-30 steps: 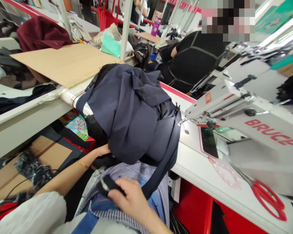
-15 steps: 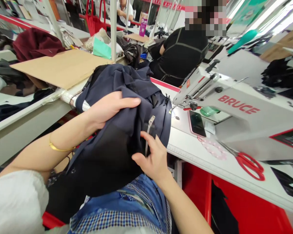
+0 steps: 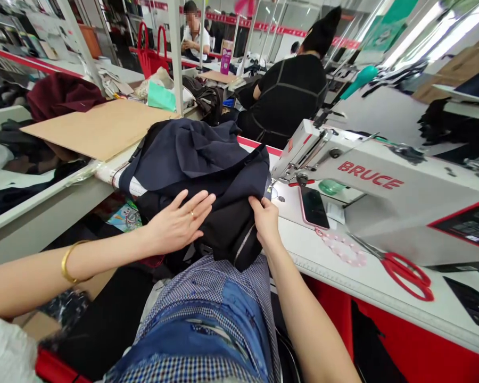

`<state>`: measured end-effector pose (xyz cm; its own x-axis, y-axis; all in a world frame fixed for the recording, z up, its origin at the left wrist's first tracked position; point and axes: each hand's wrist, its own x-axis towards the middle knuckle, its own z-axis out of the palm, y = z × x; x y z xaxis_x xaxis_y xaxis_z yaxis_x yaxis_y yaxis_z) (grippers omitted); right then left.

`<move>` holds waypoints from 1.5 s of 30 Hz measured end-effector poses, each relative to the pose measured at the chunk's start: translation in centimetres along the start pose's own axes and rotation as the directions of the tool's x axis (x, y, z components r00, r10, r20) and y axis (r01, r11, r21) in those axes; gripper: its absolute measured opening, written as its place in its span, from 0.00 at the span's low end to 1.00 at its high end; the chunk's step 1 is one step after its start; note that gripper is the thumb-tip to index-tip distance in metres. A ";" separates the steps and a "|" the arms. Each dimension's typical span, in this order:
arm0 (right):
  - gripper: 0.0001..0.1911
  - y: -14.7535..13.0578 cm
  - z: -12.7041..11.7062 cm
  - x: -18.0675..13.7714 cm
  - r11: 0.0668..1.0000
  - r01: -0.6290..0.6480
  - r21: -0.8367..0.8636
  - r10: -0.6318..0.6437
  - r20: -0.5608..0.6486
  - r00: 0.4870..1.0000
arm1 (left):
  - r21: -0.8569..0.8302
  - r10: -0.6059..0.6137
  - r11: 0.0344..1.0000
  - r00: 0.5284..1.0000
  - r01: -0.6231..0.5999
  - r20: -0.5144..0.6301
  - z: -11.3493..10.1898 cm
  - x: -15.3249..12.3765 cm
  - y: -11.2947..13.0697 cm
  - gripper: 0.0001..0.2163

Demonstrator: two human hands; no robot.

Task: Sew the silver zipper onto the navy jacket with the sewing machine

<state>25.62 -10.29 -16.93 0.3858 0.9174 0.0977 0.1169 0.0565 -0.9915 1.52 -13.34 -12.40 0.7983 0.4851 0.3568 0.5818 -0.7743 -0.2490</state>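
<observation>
A dark navy garment (image 3: 191, 146) with a black inner side lies bunched over the front of the sewing table, left of the sewing machine's needle. My left hand (image 3: 179, 221) rests flat over its black part, fingers spread and a ring on one finger. At the garment's right edge, close to the needle, my right hand (image 3: 266, 215) pinches the cloth between thumb and fingers. Just below that hand, a silver zipper (image 3: 245, 239) runs slantwise along the black fabric. The white sewing machine (image 3: 371, 186) marked BRUCE stands to the right.
On the table to the right are a phone (image 3: 314, 206), a pink beaded loop (image 3: 345, 247) and red-handled scissors (image 3: 407, 274). A brown board (image 3: 96, 127) lies at left, near a maroon cloth (image 3: 62, 93). A co-worker in black (image 3: 291, 96) sits beyond the table.
The garment has been folded over, and its zipper now sits lower. My left hand has let go of the cloth and lies flat; my right hand has moved up to the edge by the needle.
</observation>
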 end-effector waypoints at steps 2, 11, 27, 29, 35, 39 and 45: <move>0.13 0.0 0.2 0.2 0.998 -0.028 0.050 0.027 0.014 1.000 | -0.006 0.011 1.000 1.000 -0.011 0.003 1.1 -1.3 0.9 0.24; 0.13 -0.3 0.1 0.0 0.989 -0.086 0.122 0.079 0.055 0.995 | 0.008 0.142 0.990 0.963 -0.144 -0.227 5.7 0.1 -0.5 0.22; 0.10 -7.4 -0.9 -11.3 0.262 0.807 -0.529 -0.628 0.542 0.559 | -0.147 -0.004 0.989 0.999 -0.004 -0.054 -6.5 3.2 1.9 0.17; 0.09 -7.2 -1.7 -11.2 0.288 0.801 -0.526 -0.634 0.522 0.571 | -0.161 -0.065 0.985 0.998 0.064 -0.002 -5.9 2.3 1.3 0.18; 0.09 -7.2 -5.0 -11.0 0.458 0.761 -0.459 -0.600 0.472 0.646 | -0.376 -0.255 0.889 0.965 0.259 0.061 -5.4 -0.9 -0.7 0.22; 0.08 -7.1 -5.9 -11.0 0.583 0.698 -0.416 -0.518 0.472 0.714 | -0.626 -0.287 0.757 0.956 0.188 -0.059 -6.1 -2.0 -0.9 0.15; 0.05 -7.5 -8.0 -8.9 0.809 0.478 -0.343 -0.017 0.798 0.603 | -0.604 -0.178 0.797 0.959 0.009 -0.221 -7.9 -3.3 -0.3 0.10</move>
<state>28.57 -22.04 -9.65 -0.4994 0.8663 0.0081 0.5931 0.3487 -0.7257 -2.52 -17.95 -6.34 0.6274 0.5132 0.5856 0.3768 -0.8583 0.3485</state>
